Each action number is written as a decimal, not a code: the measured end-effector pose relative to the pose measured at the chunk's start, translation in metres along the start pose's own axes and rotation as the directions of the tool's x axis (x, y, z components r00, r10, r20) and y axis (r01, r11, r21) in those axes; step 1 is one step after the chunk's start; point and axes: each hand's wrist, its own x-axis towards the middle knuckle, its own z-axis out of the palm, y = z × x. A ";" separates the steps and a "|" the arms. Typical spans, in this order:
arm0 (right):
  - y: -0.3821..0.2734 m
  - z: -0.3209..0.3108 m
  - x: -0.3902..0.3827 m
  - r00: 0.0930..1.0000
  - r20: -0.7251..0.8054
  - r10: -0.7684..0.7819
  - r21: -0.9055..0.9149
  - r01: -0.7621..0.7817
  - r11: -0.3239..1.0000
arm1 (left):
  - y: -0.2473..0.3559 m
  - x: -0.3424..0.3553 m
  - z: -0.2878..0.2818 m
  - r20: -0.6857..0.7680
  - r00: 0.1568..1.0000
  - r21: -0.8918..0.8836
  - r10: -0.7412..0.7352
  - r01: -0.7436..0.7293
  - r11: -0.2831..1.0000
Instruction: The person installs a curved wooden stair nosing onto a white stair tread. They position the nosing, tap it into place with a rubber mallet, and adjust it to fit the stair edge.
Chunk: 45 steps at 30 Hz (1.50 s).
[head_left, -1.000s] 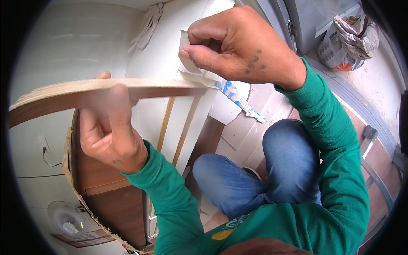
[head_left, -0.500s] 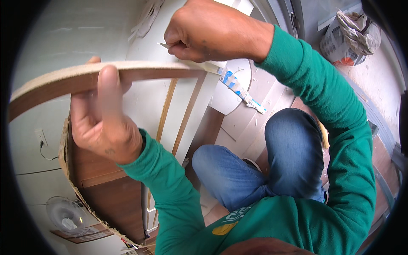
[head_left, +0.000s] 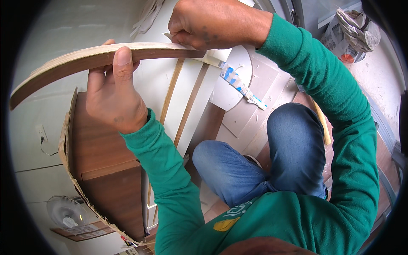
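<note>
A long, gently curved wooden strip (head_left: 165, 53) with a brown face and a pale upper edge spans the upper left. My left hand (head_left: 117, 100) grips it near its middle, thumb on the near face and fingers behind. Close to the strip's right end, my right hand (head_left: 214, 25) is closed in a fist just above the pale edge. A thin pale flat piece (head_left: 167, 35) pokes out of that fist, its remainder hidden by the fingers. Whether the piece touches the strip I cannot tell.
Brown wooden panels (head_left: 106, 144) with a torn cardboard edge (head_left: 63, 144) stand at left, beside white boards. A blue-and-white wrapped tool (head_left: 238, 85) lies over a white disc (head_left: 219, 95). A fan (head_left: 66, 212) is lower left, a stuffed bag (head_left: 357, 32) upper right, a wooden handle (head_left: 322, 123) by my knee.
The strip's middle and right end have risen in view. My left hand has moved up and slightly right with it. My right hand has shifted a little to the right.
</note>
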 end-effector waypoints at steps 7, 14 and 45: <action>-0.007 -0.004 0.002 0.991 0.072 0.110 -0.018 -0.109 0.994 | -0.011 0.004 -0.001 0.053 0.998 0.027 -0.039 0.037 0.999; -0.008 -0.001 0.001 0.980 0.090 0.176 -0.039 -0.173 0.984 | -0.019 0.022 0.006 0.175 0.985 0.105 0.007 -0.026 0.994; -0.012 0.040 -0.071 0.959 -0.172 0.226 0.276 -0.174 0.945 | -0.039 0.005 0.015 0.049 0.993 0.008 0.110 -0.111 0.994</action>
